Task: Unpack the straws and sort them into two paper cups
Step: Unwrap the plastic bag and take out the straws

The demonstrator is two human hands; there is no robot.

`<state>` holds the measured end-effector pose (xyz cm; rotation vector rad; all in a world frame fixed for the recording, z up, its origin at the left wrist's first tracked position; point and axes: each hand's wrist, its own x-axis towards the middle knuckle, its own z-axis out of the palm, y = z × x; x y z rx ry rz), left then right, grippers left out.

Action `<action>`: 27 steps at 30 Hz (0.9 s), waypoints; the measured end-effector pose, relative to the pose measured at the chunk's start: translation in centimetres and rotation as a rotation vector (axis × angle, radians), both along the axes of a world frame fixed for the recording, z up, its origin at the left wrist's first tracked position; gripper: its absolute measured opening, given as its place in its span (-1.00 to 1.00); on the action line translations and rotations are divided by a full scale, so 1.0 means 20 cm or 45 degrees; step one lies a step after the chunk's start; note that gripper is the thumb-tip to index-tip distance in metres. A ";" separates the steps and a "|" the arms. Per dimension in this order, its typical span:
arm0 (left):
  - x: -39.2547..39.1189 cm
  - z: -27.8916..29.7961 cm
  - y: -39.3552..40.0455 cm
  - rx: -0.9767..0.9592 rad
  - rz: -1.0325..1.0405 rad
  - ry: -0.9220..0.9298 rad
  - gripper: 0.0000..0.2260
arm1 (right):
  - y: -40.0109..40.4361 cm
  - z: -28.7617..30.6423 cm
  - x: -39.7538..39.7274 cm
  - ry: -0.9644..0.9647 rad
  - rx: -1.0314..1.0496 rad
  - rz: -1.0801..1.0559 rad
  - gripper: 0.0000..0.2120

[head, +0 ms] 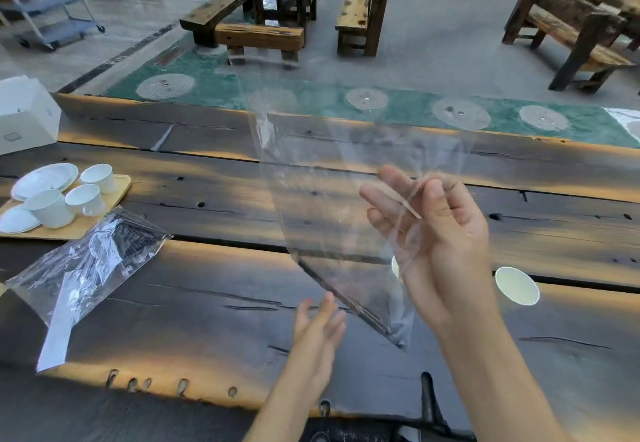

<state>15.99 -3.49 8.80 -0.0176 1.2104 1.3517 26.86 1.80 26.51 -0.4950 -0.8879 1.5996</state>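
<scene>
Right grip (433, 230), raised above the dark wooden worktop (214, 303), pinches one edge of a large clear plastic bag (332, 199) between thumb and fingers; the bag hangs in the air, sloping down toward 6 o'clock. A few thin dark straws (349, 297) lie along its lower edge. Left grip (320, 330) hovers just below the bag, fingers apart and holding nothing, blurred by motion. At 9 o'clock a second, crumpled plastic bag (90, 268) of dark straws lies on the worktop. One white paper cup (516, 285) stands at 3 o'clock; another paper cup (395, 266) peeks out behind the right wrist. A wooden tray (76, 230) of white teacups sits at 10 o'clock.
</scene>
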 end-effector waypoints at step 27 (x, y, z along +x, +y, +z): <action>-0.40 0.12 -0.04 0.505 0.057 0.260 -0.80 | 0.13 -0.14 0.64 -1.425 0.498 -0.382 -0.46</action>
